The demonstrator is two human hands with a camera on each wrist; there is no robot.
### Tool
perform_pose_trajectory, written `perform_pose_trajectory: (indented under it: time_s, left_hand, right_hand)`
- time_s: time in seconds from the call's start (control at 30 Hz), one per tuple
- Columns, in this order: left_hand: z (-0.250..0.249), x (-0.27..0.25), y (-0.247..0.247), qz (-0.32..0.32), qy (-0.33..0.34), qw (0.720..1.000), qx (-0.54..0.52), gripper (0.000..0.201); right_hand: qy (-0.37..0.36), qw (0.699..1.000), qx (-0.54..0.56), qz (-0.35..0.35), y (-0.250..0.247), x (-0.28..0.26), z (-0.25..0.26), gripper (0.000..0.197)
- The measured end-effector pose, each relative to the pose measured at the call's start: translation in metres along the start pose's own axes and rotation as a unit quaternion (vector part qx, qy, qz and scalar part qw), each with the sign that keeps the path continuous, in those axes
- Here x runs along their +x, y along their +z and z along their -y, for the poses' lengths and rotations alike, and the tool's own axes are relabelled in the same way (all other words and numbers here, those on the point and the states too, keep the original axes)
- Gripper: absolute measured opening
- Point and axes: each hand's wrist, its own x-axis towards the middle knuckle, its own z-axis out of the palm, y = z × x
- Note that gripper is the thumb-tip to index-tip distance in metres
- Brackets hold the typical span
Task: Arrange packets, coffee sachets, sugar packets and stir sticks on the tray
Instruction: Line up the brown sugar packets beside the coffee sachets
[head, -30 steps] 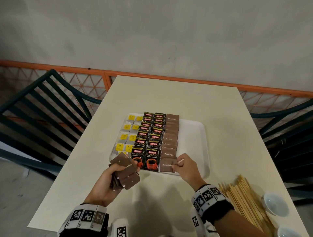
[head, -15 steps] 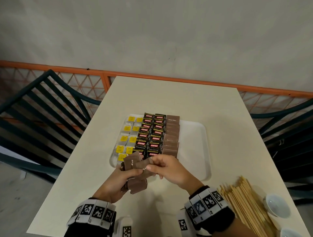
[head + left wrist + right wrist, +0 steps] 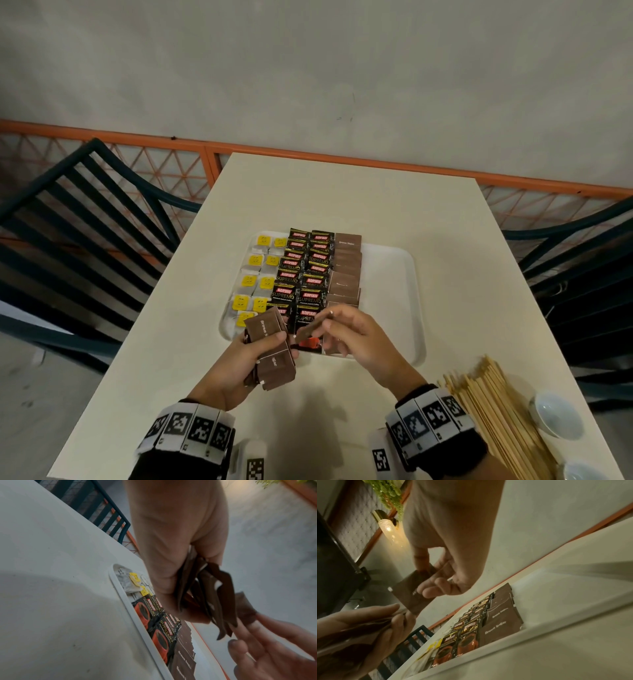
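My left hand (image 3: 270, 347) grips a fanned stack of brown sugar packets (image 3: 274, 366) just above the near edge of the white tray (image 3: 394, 274). My right hand (image 3: 323, 325) pinches a single brown sugar packet (image 3: 308, 331) beside that stack, over the tray's near end. On the tray lie yellow-tagged tea bags (image 3: 255, 274), two columns of black coffee sachets (image 3: 303, 274) and a column of brown sugar packets (image 3: 346, 270). The right wrist view shows the pinched packet (image 3: 410, 592) between thumb and fingers. In the left wrist view the stack (image 3: 205, 595) fans out of my left hand.
A pile of wooden stir sticks (image 3: 489, 411) lies on the table at the near right, beside two small white bowls (image 3: 555, 414). The tray's right half is bare. Dark slatted chairs (image 3: 85, 222) stand on both sides, and an orange railing (image 3: 342, 161) runs behind the table.
My right hand left the sugar column's near end, reached to the stack in my left hand and now draws one packet off it to the right. The left hand rose slightly toward the tray.
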Motion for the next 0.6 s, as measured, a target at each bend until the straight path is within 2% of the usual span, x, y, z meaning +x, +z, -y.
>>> perform_pose_trajectory:
  time_s: [0.1, 0.23, 0.33, 0.4, 0.5, 0.6]
  left_hand:
    - [-0.001, 0.000, -0.002, -0.008, 0.003, 1.000, -0.018, 0.023]
    - [-0.001, -0.001, -0.009, -0.018, -0.002, 0.999, -0.049, 0.025]
    - [-0.001, -0.001, -0.013, -0.018, -0.008, 0.998, -0.067, 0.029]
    - [-0.002, -0.002, -0.013, -0.008, -0.012, 0.997, -0.078, 0.031]
    - [-0.002, -0.005, -0.012, 0.011, -0.020, 0.995, -0.093, 0.033]
    - [-0.002, -0.006, -0.012, 0.021, -0.016, 0.996, -0.080, 0.037]
  right_hand:
    - [0.025, 0.998, 0.044, -0.038, -0.007, -0.002, -0.001, 0.022]
    - [0.016, 0.993, -0.017, -0.113, -0.027, -0.002, -0.012, 0.004]
    - [0.046, 0.988, -0.060, -0.136, -0.037, 0.000, -0.026, 0.029]
    - [0.055, 0.986, -0.079, -0.134, -0.037, 0.003, -0.038, 0.039]
    - [0.046, 0.978, -0.147, -0.139, -0.032, 0.007, -0.054, 0.043]
    - [0.036, 0.968, -0.199, -0.150, -0.026, 0.007, -0.056, 0.034]
